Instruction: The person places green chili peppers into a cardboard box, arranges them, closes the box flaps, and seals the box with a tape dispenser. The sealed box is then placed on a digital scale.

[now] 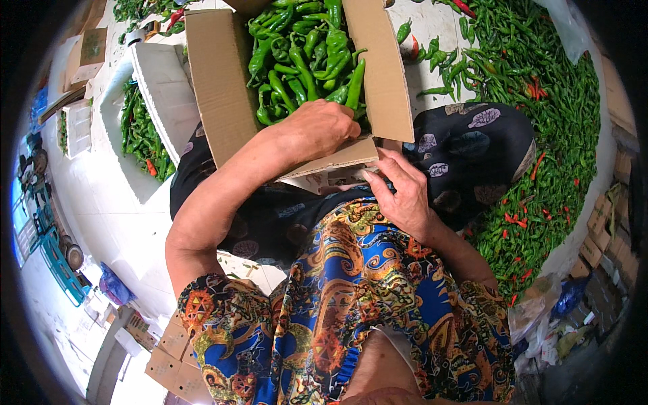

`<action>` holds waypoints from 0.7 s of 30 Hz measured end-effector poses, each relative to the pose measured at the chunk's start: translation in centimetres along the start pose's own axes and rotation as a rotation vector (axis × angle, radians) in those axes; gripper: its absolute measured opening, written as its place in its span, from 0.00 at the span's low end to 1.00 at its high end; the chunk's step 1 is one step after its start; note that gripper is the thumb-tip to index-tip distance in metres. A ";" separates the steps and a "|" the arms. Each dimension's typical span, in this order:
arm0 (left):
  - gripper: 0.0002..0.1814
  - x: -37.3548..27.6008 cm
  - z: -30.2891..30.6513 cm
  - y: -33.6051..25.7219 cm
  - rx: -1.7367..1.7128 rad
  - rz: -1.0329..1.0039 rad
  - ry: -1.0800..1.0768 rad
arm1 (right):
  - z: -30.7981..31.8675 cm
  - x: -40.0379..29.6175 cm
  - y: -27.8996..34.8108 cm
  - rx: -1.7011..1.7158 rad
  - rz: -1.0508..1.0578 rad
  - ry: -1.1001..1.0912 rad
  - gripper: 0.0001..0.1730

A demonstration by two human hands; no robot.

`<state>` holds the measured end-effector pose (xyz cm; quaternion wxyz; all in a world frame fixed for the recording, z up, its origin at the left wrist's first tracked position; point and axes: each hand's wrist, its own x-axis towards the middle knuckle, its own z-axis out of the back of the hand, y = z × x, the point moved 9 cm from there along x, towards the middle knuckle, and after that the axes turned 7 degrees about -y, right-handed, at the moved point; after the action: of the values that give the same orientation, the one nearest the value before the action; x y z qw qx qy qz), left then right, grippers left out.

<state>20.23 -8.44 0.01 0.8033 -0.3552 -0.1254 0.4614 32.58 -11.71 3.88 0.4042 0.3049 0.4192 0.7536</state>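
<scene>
An open cardboard box (pixel 220 91) filled with long green peppers (pixel 304 61) stands between the knees. My left hand (pixel 324 124) reaches over the near flap into the box, its fingers curled around the lower end of a green pepper (pixel 356 83) near the right wall; the fingertips are hidden. Just outside the near right corner, my right hand (pixel 402 195) has thumb and fingers close to the edge of the near flap (pixel 339 157). Whether it pinches the flap is not clear.
A large heap of green peppers with some red ones (pixel 536 202) spreads along the right. Loose peppers (pixel 440 58) lie beyond the box. At left, a white foam box (pixel 114 152) holds more peppers. Further off are cardboard cartons (pixel 174 362) and a teal three-wheeled vehicle (pixel 55 268).
</scene>
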 end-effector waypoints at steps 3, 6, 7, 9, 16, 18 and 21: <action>0.08 0.0 0.9 0.5 -0.104 -0.003 -0.135 | -0.2 0.0 0.7 -0.007 0.060 -0.017 0.14; 0.14 -0.3 4.3 -0.4 -0.151 0.026 -0.305 | -0.1 0.5 0.6 -0.011 0.053 -0.051 0.11; 0.18 -0.4 5.0 -0.3 -0.080 0.021 -0.355 | -0.2 0.6 0.4 -0.017 0.047 -0.052 0.11; 0.21 0.1 5.0 1.0 0.188 0.062 -0.416 | 0.0 1.0 0.8 -0.002 0.078 -0.091 0.10; 0.17 1.2 2.4 0.4 0.088 -0.059 -0.222 | 0.0 1.1 0.6 -0.009 0.103 -0.084 0.09; 0.14 1.0 2.2 -0.2 0.128 -0.084 -0.275 | 0.1 1.0 1.4 -0.055 0.168 -0.089 0.10; 0.15 0.7 2.2 -0.2 0.037 -0.094 -0.308 | -0.1 0.8 3.2 -0.159 0.289 -0.059 0.12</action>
<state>19.63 -6.92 1.62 0.8016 -0.2590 -0.2551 0.4746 30.99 -12.07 6.76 0.3265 0.3512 0.2979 0.8254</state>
